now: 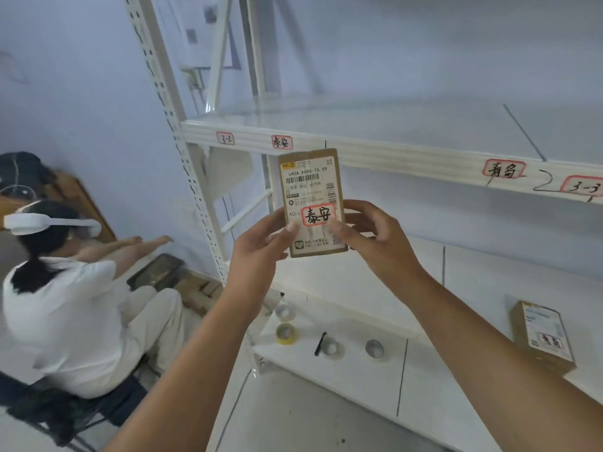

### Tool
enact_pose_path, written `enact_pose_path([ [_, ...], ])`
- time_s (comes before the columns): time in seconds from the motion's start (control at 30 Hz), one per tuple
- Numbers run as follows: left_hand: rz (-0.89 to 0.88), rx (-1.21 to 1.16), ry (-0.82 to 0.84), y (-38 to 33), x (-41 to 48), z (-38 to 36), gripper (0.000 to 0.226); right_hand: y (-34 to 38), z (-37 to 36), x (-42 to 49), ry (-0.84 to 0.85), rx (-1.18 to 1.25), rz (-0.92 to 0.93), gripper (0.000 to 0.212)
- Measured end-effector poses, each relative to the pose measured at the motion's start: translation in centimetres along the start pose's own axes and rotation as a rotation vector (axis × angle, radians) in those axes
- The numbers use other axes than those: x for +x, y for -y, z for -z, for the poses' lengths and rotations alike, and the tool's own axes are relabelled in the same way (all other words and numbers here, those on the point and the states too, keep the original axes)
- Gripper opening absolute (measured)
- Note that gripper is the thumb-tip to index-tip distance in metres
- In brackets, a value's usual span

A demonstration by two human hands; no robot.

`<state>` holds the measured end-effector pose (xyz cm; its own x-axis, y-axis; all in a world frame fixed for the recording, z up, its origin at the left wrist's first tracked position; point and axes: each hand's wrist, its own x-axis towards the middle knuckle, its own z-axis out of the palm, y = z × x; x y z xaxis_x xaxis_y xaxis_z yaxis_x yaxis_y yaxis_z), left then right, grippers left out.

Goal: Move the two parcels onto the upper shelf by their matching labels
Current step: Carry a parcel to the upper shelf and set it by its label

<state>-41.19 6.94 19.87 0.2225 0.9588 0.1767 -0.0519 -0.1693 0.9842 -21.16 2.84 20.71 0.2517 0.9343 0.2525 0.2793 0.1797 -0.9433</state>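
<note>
I hold a small brown parcel (310, 190) upright in front of the white upper shelf (408, 128). My left hand (261, 246) grips its lower left edge and my right hand (375, 236) its lower right edge. A red-framed handwritten label (318, 215) is stuck on the parcel's face. A label with the same characters (281, 142) sits on the upper shelf's front rail just above the parcel. Further right on that rail is a different red-framed label (504, 169). A second brown parcel (541, 334) lies flat on the lower shelf (473, 402) at the right.
Several tape rolls (286, 332) and a black pen (320, 343) lie on the lower shelf's left part. Number tags 3-2 (225, 139) and 3-3 (584, 187) mark the rail. A person in white (71, 305) sits on the floor at left beside the shelf post (182, 158).
</note>
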Motion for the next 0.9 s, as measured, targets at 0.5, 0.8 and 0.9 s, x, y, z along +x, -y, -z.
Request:
enact_pose_path([
  [0.5,-0.375,0.27,0.324,-8.1,25.0,9.1,0.037,8.5,-7.3,19.1,-0.29,-0.211,0.161,0.051],
  [0.8,-0.342,0.217,0.492,-7.4,31.3,7.1,0.058,7.2,-5.9,22.3,-0.335,-0.184,0.038,0.048],
  [0.9,-0.344,0.219,0.486,-7.0,32.2,7.1,0.066,7.4,-5.6,22.3,-0.3,-0.151,-0.001,0.053],
])
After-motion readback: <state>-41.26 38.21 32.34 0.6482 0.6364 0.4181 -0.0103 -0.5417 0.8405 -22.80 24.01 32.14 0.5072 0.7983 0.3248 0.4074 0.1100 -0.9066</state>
